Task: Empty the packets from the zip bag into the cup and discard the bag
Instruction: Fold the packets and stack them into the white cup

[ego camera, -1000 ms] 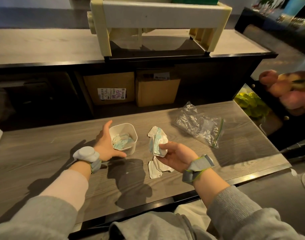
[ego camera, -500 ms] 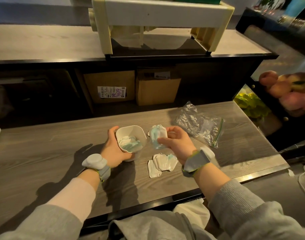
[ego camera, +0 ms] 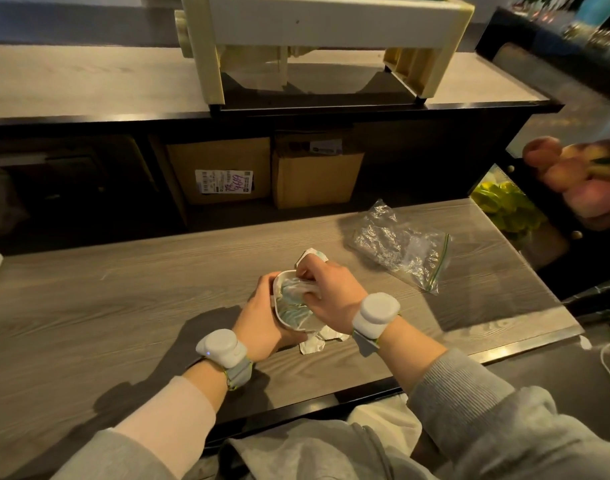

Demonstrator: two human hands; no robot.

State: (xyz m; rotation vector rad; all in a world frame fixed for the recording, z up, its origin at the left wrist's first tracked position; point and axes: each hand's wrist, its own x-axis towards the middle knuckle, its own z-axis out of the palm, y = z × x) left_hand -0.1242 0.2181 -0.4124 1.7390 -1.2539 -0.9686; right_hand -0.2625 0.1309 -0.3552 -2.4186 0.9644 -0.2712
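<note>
The white cup (ego camera: 283,317) is tilted toward me, gripped at its left side by my left hand (ego camera: 262,320). White and teal packets (ego camera: 291,301) fill its inside. My right hand (ego camera: 331,292) is over the cup's mouth, fingers closed on a packet pressed into the cup. Another packet (ego camera: 312,253) peeks out on the table just behind my right hand, and more white packets (ego camera: 319,341) lie on the wood under the cup. The clear zip bag (ego camera: 404,245) with a green seal lies crumpled and flat on the table to the right, apart from both hands.
The grey wooden table (ego camera: 123,289) ends in a dark front edge close to my body. Cardboard boxes (ego camera: 227,169) stand on a shelf behind. A cream-coloured frame (ego camera: 324,15) sits on the upper counter. Another person's hand (ego camera: 587,174) is at the right edge, above green items (ego camera: 501,202).
My right hand carried a packet leftward from beside the cup into its mouth. My left hand tilted the cup and shifted it right and nearer, over the loose packets.
</note>
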